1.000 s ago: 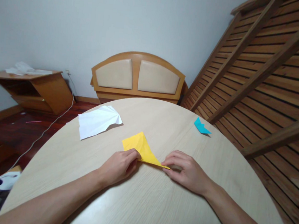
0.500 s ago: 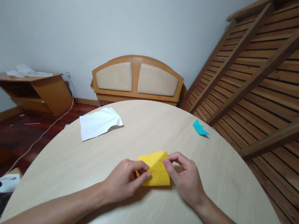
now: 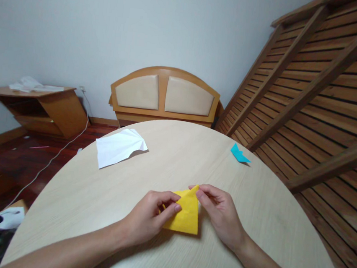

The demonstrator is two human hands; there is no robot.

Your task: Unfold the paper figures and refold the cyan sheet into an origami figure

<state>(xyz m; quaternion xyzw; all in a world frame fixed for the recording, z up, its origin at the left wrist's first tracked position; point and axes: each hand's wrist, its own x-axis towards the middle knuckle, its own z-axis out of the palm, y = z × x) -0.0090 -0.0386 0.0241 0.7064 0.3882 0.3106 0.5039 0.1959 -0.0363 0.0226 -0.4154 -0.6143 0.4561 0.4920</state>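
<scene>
Near the front of the round counter, the left hand and right hand both pinch a folded yellow paper, each grip clenched on one side of it. Farther back lie a white sheet at left and a small blue paper at right.

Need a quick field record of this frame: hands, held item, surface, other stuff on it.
left hand: pinches the left edge of the folded yellow paper
right hand: pinches the paper's top corner
yellow paper: triangular, lower edge on the table
surface: round light wooden table
others: creased white paper sheet far left; small folded blue paper piece far right
</scene>
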